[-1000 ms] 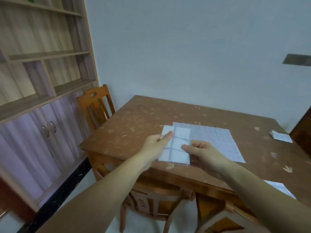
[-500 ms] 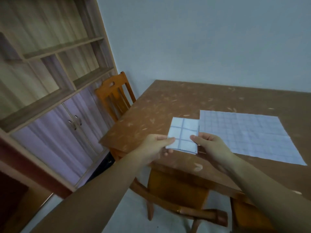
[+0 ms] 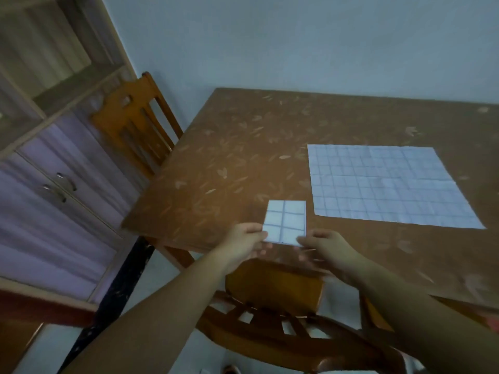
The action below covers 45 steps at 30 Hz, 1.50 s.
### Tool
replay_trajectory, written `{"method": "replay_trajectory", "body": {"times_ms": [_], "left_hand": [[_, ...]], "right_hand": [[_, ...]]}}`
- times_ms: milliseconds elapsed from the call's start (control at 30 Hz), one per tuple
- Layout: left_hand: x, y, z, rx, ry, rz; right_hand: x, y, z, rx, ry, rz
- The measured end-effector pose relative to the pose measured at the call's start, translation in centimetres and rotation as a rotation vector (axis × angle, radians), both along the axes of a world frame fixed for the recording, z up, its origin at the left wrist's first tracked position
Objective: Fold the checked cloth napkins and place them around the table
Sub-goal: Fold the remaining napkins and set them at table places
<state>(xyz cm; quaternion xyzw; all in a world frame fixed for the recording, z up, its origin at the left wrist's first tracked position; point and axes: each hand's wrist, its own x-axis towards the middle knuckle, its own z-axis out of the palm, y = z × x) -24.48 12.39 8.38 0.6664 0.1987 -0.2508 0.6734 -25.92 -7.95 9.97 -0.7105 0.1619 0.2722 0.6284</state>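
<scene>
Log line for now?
folded napkin | left hand and right hand pinch near corners | over table near edge | unfolded napkin flat, apart
</scene>
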Motion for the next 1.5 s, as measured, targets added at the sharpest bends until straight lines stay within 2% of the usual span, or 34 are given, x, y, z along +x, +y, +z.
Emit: {"method": "replay_trajectory", "body": {"times_ms": [133,233,333,433,633,900,1033,1267,1500], "left_hand": [[0.2,1.1,-3.6,0.133,0.122,-0.202],[0.0,1.3,-5.4,0.232,0.142,-0.307],[0.7,1.3,-5.9,0.248,0.063,-0.315],[1.5,1.6,-5.7,0.229,0.001,-0.255],[1.3,2.3,-6.6,0.221,0.091,-0.259],[2.4,1.4,-4.8,0.312,-0.118,-0.367],[1.8,-0.7,-2.6,0.332,-0.224,-0.378],[-3.2,-5.6,1.8,0.430,-0.367,-0.366],[-10.4,-15.5,5.4,0.652,-0.494,-0.411]], "right_hand": [[-0.8,1.2,-3.4,-0.107,0.107,-0.009],[-1.5,2.3,-5.0,-0.184,0.196,-0.018],[-1.1,2.9,-5.8,-0.193,0.204,-0.078],[0.1,2.9,-5.8,-0.206,0.121,-0.144],[0.6,3.4,-6.5,-0.217,0.157,-0.153],[-1.5,0.9,-3.4,-0.344,0.087,-0.080],[-2.7,-1.7,-0.7,-0.396,-0.006,-0.042],[-5.4,-7.5,2.3,-0.488,-0.205,0.076],[-10.9,-17.9,5.6,-0.542,-0.370,0.163]]}}
